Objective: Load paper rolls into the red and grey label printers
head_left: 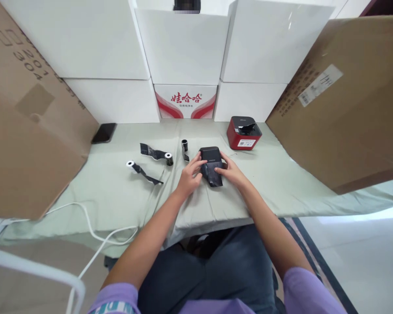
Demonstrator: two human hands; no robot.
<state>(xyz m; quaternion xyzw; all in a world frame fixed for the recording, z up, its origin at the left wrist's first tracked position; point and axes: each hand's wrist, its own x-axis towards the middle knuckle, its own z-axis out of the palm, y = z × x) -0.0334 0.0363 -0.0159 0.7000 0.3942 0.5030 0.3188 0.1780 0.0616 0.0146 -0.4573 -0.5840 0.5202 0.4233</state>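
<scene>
A black, round-cornered plastic device (210,154) bearing a glossy dark strip (213,175) is between the hands, over the green cloth-covered bench (111,187). The left hand (189,176) holds its left edge with bent fingers; the right hand (232,172) grips its right edge, thumb on the strip. Leftward lie three small rolls (169,161) with dark tails; farther right stands a boxy red-and-black machine (241,140).

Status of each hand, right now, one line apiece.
Left hand: half curled, fingertips at the black device; whether it grips cannot be told.
Right hand: holding the device's right side, thumb on the black strip.
</scene>
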